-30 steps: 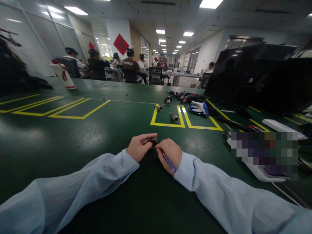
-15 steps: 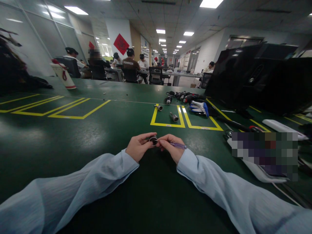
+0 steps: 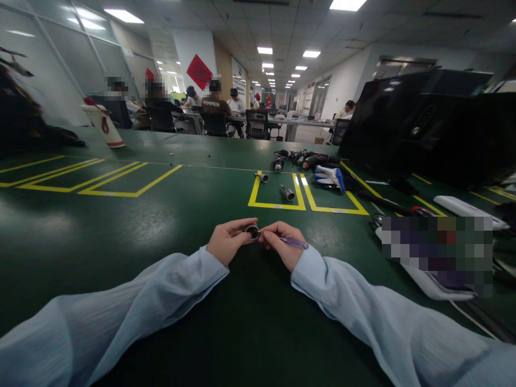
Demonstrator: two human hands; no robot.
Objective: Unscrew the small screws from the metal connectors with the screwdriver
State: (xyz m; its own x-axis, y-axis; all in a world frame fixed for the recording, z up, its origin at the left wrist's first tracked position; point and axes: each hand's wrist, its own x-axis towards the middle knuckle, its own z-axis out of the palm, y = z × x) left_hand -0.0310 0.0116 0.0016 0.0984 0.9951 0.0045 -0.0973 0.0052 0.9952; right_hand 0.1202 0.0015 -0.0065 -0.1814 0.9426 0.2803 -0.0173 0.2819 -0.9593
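Note:
My left hand (image 3: 226,242) is closed around the rim of a metal hole saw (image 3: 252,231), a short round cup whose dark open end faces me. In my right hand (image 3: 284,243) is a slim screwdriver with a translucent purple handle (image 3: 297,243). Its thin tip points left, at the mouth of the cup; how deep it reaches I cannot tell. Both hands are close together above the green table. Beyond them, two similar metal hole saws lie in a yellow taped box, a smaller one (image 3: 263,177) and a larger one (image 3: 287,192).
Farther back lie a coiled cable with a power tool (image 3: 310,160) and a blue-and-white glove (image 3: 329,178). A large black case (image 3: 403,118) stands at the right, near a blurred-out item on a white base (image 3: 433,285). A paper cup (image 3: 105,126) is at the far left. Several people sit behind.
The cup's opening faces me slightly more. Both hands keep their grips and have barely moved.

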